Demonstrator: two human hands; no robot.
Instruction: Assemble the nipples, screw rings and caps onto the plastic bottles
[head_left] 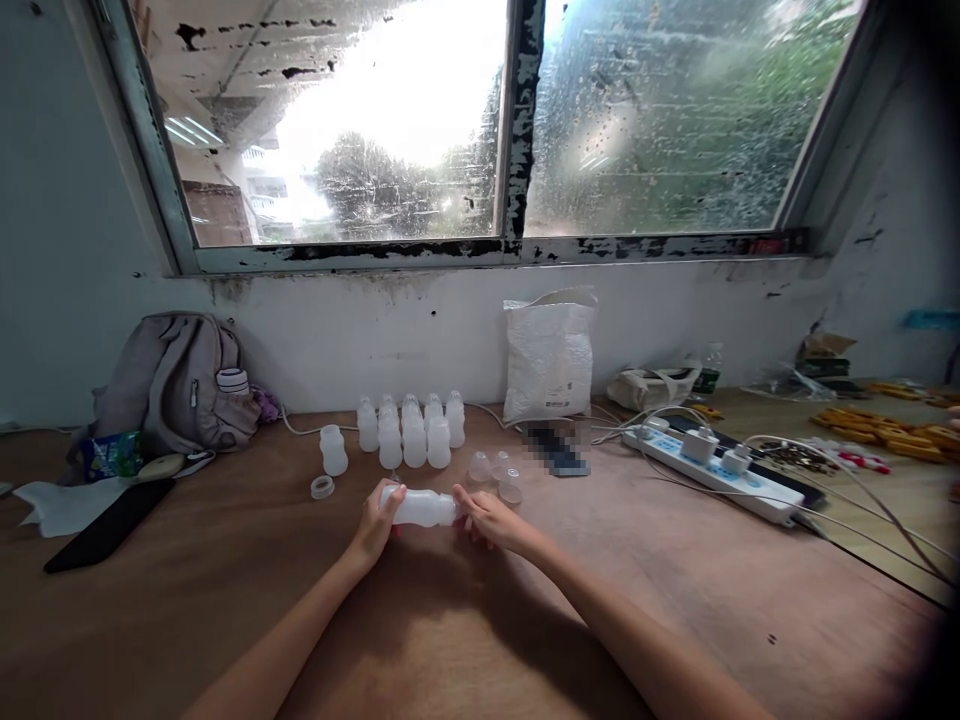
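A frosted white baby bottle (424, 507) lies sideways in the air above the table, held between both hands. My left hand (379, 520) is closed around its base end. At the neck end, the fingers of my right hand (484, 515) are pinched together; they cover whatever is fitted there. Just beyond stands a group of similar bottles with tops (414, 435). To their left is a single bottle without a top (334, 451), and a white ring (322, 487) lies in front of it. Several clear domed caps (510, 486) sit beyond my right hand.
A grey backpack (176, 385) and a black pouch (112, 525) are on the left. Against the wall stands a white padded bag (549, 358), with a partly blurred phone (556, 450) before it. A power strip (716, 472) with trailing cables lies at right, near yellow items (885, 428).
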